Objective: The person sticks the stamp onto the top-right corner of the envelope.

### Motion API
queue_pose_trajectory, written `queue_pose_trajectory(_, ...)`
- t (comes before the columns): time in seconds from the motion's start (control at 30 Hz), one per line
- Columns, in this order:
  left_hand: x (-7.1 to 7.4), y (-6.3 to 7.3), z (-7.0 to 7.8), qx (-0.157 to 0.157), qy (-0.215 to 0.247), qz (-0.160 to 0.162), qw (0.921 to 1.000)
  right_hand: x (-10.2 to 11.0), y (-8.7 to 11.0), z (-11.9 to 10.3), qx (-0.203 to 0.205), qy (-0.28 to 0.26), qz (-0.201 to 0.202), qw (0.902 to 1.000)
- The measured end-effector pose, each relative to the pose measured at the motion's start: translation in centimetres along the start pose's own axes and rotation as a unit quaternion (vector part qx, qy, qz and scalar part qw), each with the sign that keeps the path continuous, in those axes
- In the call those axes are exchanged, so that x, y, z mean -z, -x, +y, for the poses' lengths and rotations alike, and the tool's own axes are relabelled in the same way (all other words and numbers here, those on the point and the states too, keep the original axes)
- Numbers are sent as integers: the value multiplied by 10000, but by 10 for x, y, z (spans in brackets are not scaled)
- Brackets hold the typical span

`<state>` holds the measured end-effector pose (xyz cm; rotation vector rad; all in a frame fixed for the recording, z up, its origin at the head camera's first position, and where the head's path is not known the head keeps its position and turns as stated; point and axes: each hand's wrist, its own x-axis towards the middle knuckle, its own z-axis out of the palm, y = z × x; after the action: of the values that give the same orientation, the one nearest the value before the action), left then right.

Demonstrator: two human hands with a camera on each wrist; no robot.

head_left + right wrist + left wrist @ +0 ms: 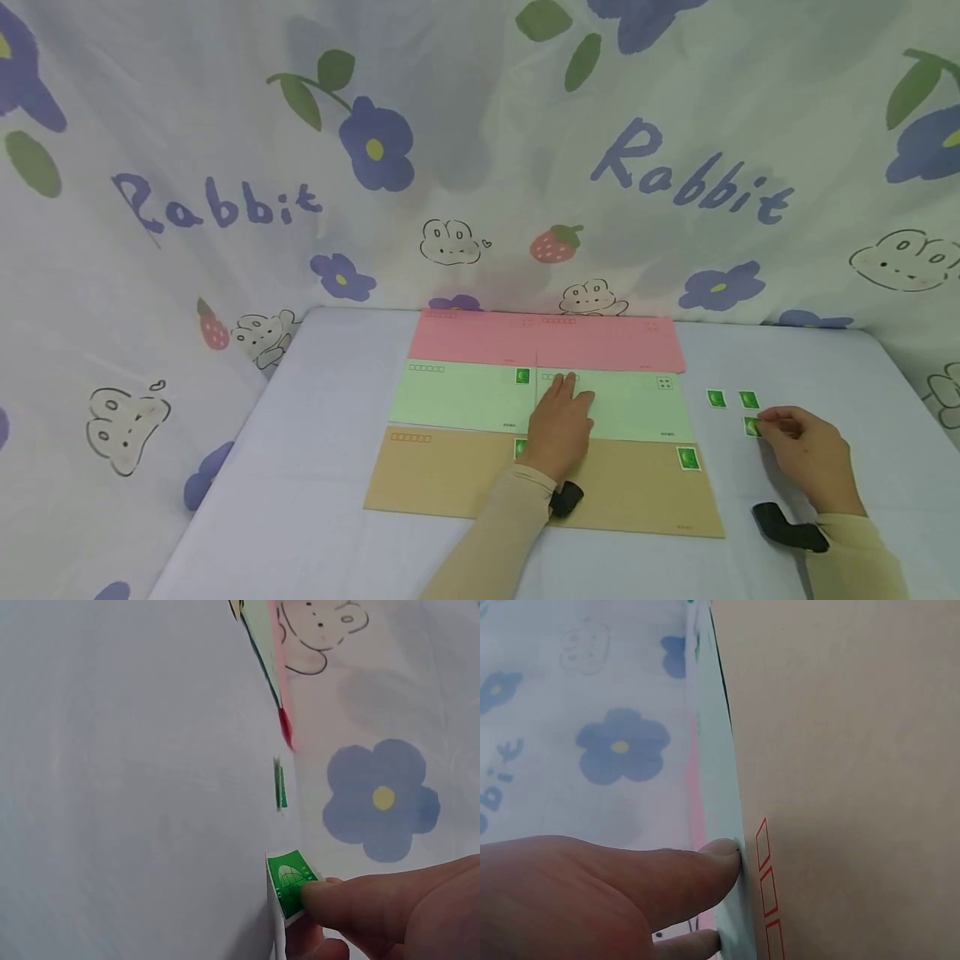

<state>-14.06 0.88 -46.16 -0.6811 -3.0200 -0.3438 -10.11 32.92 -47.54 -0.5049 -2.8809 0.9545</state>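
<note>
While LH rests, RH pinches (stamp)

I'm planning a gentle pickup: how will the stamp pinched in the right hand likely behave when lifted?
The stamp looks small and thin, so it is probably very light. Its exposed part looks flat beyond the fingers of the right hand, suggesting slight stiffness, though a firm pinch might crease it.

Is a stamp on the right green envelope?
No: the right green envelope shows just a printed square in its top right corner.
</note>
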Motion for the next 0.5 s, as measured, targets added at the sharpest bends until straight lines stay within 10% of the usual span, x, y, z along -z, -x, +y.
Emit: queue_pose_trajectory(0.5, -2, -2, 0, 86, -40, -104, 9999, 1, 1, -1, -105, -65, -81, 9999)
